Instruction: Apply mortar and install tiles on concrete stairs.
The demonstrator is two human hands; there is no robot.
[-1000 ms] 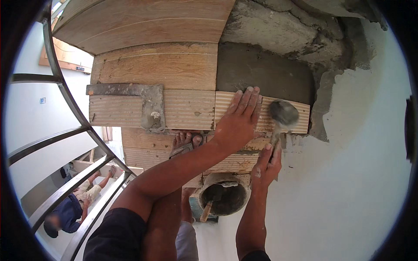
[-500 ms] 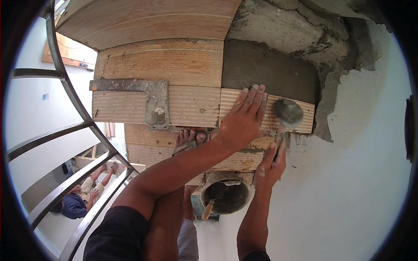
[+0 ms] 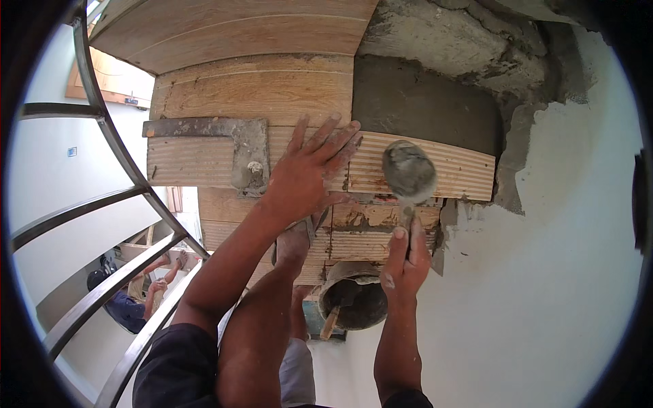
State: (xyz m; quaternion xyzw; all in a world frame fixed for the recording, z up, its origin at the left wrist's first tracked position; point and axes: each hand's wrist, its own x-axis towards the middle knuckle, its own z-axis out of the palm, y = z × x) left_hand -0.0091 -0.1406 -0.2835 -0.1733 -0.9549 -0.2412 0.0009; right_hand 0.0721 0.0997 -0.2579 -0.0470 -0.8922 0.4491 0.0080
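beige striped tile (image 3: 464, 174) edges an open bed of mortar (image 3: 425, 102).

A wood-patterned tiled step (image 3: 245, 92) carries a grimy L-shaped metal square (image 3: 249, 148).

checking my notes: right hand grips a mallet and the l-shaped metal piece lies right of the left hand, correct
No: in the head view, the L-shaped metal piece is left of the left hand; the right hand grips the mallet.

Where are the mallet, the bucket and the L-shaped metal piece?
Mallet (image 3: 409, 170), head camera, on its round head.
Bucket (image 3: 343, 270), head camera, on its outer wall.
L-shaped metal piece (image 3: 249, 130), head camera, near its corner.
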